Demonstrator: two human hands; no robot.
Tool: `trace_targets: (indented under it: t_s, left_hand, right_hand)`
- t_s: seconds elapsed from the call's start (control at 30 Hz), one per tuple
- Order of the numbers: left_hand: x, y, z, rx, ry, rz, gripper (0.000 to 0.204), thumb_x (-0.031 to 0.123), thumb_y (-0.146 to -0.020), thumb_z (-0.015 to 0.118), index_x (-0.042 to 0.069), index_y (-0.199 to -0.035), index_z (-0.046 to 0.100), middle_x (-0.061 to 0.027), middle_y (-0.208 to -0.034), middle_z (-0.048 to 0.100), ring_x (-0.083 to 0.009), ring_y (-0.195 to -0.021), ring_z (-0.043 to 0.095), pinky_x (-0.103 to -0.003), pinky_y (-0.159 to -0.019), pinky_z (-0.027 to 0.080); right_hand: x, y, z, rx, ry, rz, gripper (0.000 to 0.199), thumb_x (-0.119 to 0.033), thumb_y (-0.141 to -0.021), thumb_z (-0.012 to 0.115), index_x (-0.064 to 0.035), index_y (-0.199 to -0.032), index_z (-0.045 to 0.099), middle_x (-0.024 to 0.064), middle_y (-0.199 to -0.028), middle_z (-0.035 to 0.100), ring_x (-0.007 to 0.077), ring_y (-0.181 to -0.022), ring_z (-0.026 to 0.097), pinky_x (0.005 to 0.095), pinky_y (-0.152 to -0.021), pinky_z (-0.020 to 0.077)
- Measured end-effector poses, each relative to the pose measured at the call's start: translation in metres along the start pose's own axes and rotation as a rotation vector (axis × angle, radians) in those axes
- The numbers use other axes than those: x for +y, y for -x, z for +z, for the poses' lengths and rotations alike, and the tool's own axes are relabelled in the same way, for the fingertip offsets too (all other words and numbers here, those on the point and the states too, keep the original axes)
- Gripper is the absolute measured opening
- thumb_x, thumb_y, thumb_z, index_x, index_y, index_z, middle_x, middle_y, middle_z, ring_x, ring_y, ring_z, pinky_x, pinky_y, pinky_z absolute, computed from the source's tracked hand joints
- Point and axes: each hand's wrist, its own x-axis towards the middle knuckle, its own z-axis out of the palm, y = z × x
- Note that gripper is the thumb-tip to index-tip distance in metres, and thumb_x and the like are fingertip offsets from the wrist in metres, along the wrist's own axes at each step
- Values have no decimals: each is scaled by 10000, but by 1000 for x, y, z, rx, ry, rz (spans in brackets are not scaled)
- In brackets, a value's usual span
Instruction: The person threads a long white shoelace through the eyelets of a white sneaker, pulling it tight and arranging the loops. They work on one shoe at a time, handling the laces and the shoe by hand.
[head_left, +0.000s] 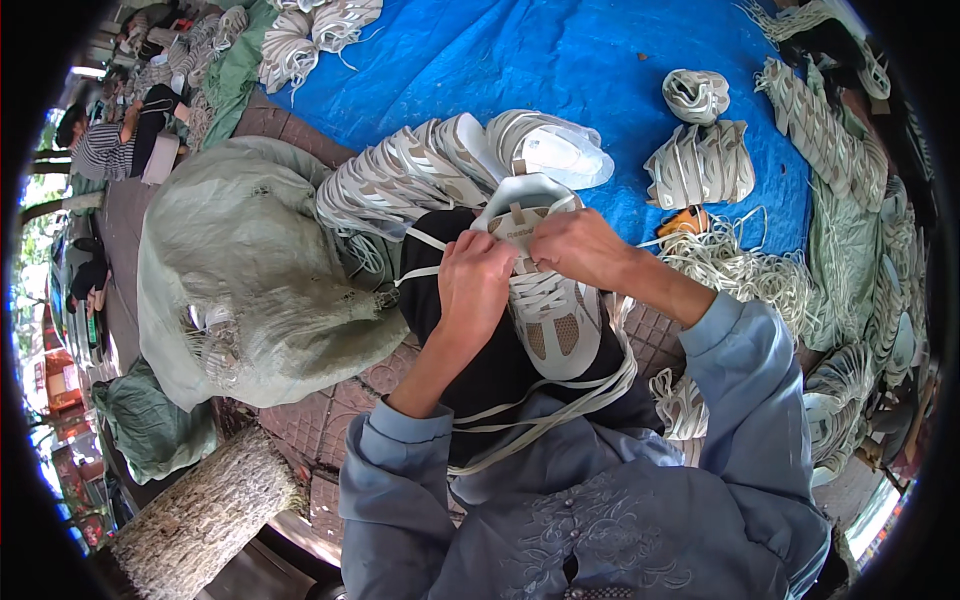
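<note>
A beige and white sneaker [556, 325] rests on my lap, its toe toward me and its opening facing away. White laces criss-cross its front. My left hand [476, 282] is closed at the left edge of the lacing near the tongue, with a loose lace end [425, 270] sticking out to its left. My right hand [583, 248] is closed over the upper eyelets on the right side, fingers pinched near the tongue. What exactly the fingertips hold is partly hidden, but lace runs from both hands. Several long loose laces [590, 400] hang across my lap below the shoe.
Nested shoe uppers [400, 175] lie just beyond my knees on a blue tarp [450, 60]. Bundled uppers [700, 165] and a heap of white laces [740, 265] are to the right. A big pale sack [250, 270] stands at left, near a tree trunk [210, 510]. Another person [130, 140] sits far left.
</note>
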Motion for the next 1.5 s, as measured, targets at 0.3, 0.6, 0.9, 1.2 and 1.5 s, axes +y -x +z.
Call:
trace_targets:
  t_s: [0.3,0.6,0.9,1.2,1.5]
  left_hand:
    - [1,2,-2,-52,-49,20,73,35,-631,621,63,-683,580,-46,-699,565,-212,-757,533,-337,-630,399]
    - [4,3,1,-46,-95,11,86,28,-633,614,68,-702,581,-42,-705,565,-213,-767,531,-338,-644,391]
    - [0,0,-3,-182,-25,68,46,43,-643,611,71,-667,583,-21,-680,544,-200,-790,505,-335,-664,382]
    - [-2,-2,-1,-105,27,4,53,42,-658,601,65,-690,566,-46,-665,552,-219,-727,529,-347,-642,396]
    - [3,4,0,-87,-185,106,71,26,-607,565,53,-659,525,-57,-656,522,-211,-733,508,-333,-627,388]
  right_hand:
    - [-1,-13,-5,-192,55,-48,33,-86,-596,578,-55,-602,590,94,-666,590,258,-659,589,366,-559,464]
    - [-15,0,5,13,22,124,34,-69,-619,567,-78,-639,541,60,-639,564,236,-607,588,351,-514,462]
    - [-31,8,5,112,158,201,156,-117,-633,627,-87,-730,508,55,-638,551,230,-621,578,344,-503,456]
    - [-29,8,11,199,47,185,118,-70,-660,578,-55,-733,486,101,-614,559,264,-582,584,361,-486,459]
    - [-23,12,14,181,-173,228,191,-23,-615,630,-81,-764,525,48,-639,578,198,-607,594,313,-539,473]
